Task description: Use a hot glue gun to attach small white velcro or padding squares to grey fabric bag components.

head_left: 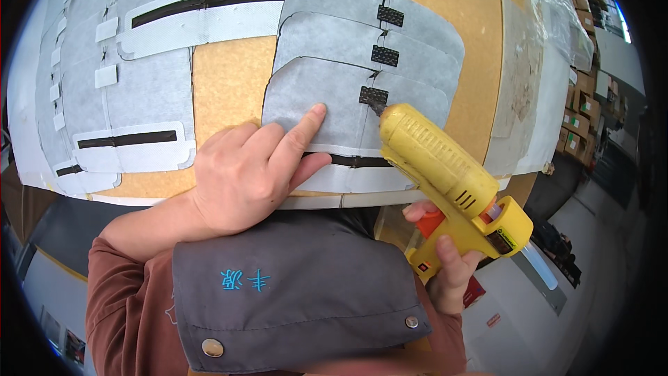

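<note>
A yellow hot glue gun [445, 167] is gripped by my right hand [452, 264], whose fingers wrap its handle near the red trigger. From its back end sticks a translucent glue stick [541, 266]. The dark nozzle meets a small black textured patch [374, 95] on the nearest grey fabric panel [313, 90]. My left hand [243, 163] rests on that panel, index finger stretched out and pressing the fabric, the other fingers partly curled. Two more overlapping panels lie behind, bearing a black patch [385, 56] and another black patch [390, 15].
More grey panels [153, 90] with white tabs [106, 76] and black strips cover the table's left side. Bare brown board [233, 83] shows between the stacks. A flat worn sheet [515, 83] and clear plastic [557, 7] lie right. Cardboard boxes [577, 122] stand beyond.
</note>
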Available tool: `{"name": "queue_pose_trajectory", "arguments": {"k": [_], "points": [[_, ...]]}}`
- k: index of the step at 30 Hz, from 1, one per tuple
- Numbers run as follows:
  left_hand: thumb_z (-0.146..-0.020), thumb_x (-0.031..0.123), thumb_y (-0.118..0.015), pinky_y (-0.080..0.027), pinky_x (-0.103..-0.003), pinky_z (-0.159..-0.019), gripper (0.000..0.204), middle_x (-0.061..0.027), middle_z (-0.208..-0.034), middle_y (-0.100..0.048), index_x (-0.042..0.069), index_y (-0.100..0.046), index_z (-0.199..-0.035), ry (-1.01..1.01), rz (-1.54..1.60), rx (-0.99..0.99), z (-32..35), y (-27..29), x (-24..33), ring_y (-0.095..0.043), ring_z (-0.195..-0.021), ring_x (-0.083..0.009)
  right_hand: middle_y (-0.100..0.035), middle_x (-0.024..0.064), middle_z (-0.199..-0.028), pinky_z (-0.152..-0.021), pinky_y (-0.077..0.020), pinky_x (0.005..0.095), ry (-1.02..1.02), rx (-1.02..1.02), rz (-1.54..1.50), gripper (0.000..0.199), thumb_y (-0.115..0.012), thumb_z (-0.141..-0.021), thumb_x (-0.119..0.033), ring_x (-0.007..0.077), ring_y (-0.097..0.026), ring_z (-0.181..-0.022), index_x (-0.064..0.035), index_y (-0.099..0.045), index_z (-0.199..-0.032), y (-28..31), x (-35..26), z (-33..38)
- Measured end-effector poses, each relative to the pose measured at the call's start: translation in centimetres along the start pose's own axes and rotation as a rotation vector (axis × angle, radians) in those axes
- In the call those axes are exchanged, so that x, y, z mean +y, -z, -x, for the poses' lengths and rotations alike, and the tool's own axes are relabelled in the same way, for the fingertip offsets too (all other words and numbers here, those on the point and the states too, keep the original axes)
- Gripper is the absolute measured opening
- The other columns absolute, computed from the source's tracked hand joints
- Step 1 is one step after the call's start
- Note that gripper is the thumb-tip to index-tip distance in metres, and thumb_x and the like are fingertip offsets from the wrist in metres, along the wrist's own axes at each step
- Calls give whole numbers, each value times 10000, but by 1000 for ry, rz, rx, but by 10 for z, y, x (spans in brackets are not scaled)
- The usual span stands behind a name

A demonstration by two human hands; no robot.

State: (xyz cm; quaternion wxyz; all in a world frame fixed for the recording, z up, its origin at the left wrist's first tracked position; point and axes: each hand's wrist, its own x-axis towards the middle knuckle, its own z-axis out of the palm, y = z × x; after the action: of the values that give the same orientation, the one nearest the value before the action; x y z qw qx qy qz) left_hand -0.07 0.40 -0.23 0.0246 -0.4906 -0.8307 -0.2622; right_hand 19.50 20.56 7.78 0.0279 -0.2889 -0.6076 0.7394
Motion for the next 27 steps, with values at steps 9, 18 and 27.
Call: {"name": "queue_pose_trajectory", "arguments": {"k": [9, 18, 27], "points": [[-683, 285, -832, -344, -295, -433, 634, 2, -585, -415, 82, -650, -1255, 1, 10, -13, -1, 1, 0, -423, -482, -143, -627, 194, -1100, -955, -460, 417, 9, 2, 2, 576, -626, -869, -113, 276, -607, -1040, 40, -390, -1371, 2, 3, -3], [-673, 266, -838, -349, -295, -437, 637, 1, -584, -426, 60, -649, -1245, -5, 37, -10, -2, 1, -1, -426, -482, -145, -618, 195, -1108, -953, -460, 425, 10, 12, 2, 568, -621, -873, -118, 277, -606, -1030, 40, -392, -1368, 2, 5, -4], [-671, 257, -841, -356, -290, -441, 640, -1, -595, -449, 52, -646, -1245, -8, 39, -33, -3, 2, -1, -439, -486, -145, -617, 195, -1100, -951, -458, 421, 1, -12, -21, 563, -618, -878, -118, 276, -604, -1032, 44, -393, -1367, 1, 6, -11]]}}
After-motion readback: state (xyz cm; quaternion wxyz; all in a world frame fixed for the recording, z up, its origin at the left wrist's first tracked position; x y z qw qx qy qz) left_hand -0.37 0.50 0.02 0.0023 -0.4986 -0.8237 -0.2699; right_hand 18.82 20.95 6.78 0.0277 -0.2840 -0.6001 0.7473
